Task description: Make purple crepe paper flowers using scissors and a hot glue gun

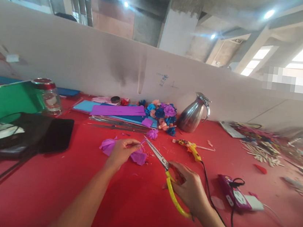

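My right hand (pixel 186 186) is closed on a pair of scissors (pixel 172 193) with yellow handles. The scissors' blades point up and left, their tips close to my left fingers. In a pinch, my left hand (pixel 122 152) holds a thin strip of purple paper (pixel 143 141) that sticks out past the fingertips towards the blades. Under and behind that hand lie purple paper pieces (pixel 138 157) on the red table (pixel 129 206). A small purple paper flower (pixel 152 134) sits just beyond the scissor tips.
Blue, pink and purple paper flowers (pixel 170 110) are heaped beside a metal jug (pixel 194 113). Purple paper sheets (pixel 118 110) lie left of them. A yellow glue gun (pixel 195 152), a power strip (pixel 234 195), a phone (pixel 57 135) and a glass jar (pixel 49 97) surround the hands.
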The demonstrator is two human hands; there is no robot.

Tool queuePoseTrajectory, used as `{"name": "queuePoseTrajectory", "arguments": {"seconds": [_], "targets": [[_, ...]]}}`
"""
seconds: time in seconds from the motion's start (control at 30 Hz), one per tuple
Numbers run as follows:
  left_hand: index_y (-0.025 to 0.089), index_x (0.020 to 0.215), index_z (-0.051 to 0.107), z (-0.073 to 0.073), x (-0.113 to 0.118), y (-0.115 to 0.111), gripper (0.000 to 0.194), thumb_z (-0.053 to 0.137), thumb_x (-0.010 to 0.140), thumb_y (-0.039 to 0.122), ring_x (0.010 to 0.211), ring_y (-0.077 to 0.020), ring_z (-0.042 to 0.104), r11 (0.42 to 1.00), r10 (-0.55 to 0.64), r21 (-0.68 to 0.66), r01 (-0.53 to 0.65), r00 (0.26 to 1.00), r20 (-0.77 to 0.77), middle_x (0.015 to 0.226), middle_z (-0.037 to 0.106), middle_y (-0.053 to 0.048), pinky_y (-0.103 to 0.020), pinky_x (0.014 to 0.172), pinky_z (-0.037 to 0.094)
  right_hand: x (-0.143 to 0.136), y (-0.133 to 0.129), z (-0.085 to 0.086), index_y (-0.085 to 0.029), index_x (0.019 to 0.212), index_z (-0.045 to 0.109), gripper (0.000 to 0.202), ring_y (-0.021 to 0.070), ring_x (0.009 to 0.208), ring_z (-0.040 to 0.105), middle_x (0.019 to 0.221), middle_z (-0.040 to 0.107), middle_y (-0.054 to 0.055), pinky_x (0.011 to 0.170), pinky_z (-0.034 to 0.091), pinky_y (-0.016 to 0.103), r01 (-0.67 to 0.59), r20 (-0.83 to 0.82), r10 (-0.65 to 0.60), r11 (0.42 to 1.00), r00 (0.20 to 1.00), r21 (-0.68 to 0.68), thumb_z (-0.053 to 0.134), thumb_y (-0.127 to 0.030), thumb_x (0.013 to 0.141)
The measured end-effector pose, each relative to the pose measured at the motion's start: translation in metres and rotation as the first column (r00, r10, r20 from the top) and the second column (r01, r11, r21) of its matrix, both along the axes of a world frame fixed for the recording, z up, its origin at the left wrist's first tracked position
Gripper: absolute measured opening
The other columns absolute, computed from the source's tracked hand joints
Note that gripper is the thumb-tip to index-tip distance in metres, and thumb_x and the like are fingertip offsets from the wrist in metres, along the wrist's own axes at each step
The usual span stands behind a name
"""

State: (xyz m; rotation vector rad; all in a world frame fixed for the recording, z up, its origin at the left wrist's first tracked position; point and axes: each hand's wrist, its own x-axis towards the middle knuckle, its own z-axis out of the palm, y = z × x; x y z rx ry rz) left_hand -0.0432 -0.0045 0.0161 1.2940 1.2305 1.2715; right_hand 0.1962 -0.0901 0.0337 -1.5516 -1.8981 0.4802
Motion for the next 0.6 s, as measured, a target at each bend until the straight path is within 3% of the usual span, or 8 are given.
{"name": "queuePoseTrajectory", "arguments": {"seconds": [0.3, 0.47, 0.6], "targets": [[0.018, 0.068, 0.073, 0.0, 0.0, 0.0, 0.019, 0.073, 0.059, 0.035, 0.066, -0.0177, 0.061, 1.0, 0.007, 0.005, -0.007, 1.0, -0.008, 0.068, 0.07, -0.003, -0.027, 0.065, 0.044, 0.003, -0.002, -0.003, -0.023, 0.108, 0.065, 0.038, 0.0189, 0.079, 0.065, 0.092, 0.071, 0.004, 0.07, 0.049, 0.024, -0.012, -0.031, 0.011, 1.0, 0.999, -0.009, 0.065, -0.033, 0.071], [0.019, 0.068, 0.073, 0.005, 0.0, -0.001, 0.02, 0.074, 0.057, 0.036, 0.067, -0.0179, 0.061, 1.0, -0.002, -0.015, 0.003, 1.0, 0.03, 0.069, 0.071, -0.003, -0.028, 0.067, 0.045, 0.011, 0.011, -0.011, -0.023, 0.108, 0.064, 0.037, 0.0172, 0.061, 0.06, 0.071, 0.067, 0.0, 0.055, 0.041, 0.024, 0.098, 0.167, -0.089, 0.994, 0.982, -0.05, 0.06, -0.042, 0.076], [0.017, 0.07, 0.074, 0.007, -0.002, -0.002, 0.025, 0.077, 0.054, 0.036, 0.07, -0.0189, 0.062, 0.998, 0.011, -0.058, -0.002, 0.989, 0.147, 0.073, 0.073, -0.005, -0.028, 0.069, 0.046, 0.031, 0.032, -0.026, -0.025, 0.116, 0.059, 0.035, 0.0196, 0.078, 0.064, 0.099, 0.068, 0.005, 0.063, 0.042, 0.025, 0.137, 0.356, -0.107, 0.989, 0.928, -0.058, 0.052, -0.037, 0.083]]}}
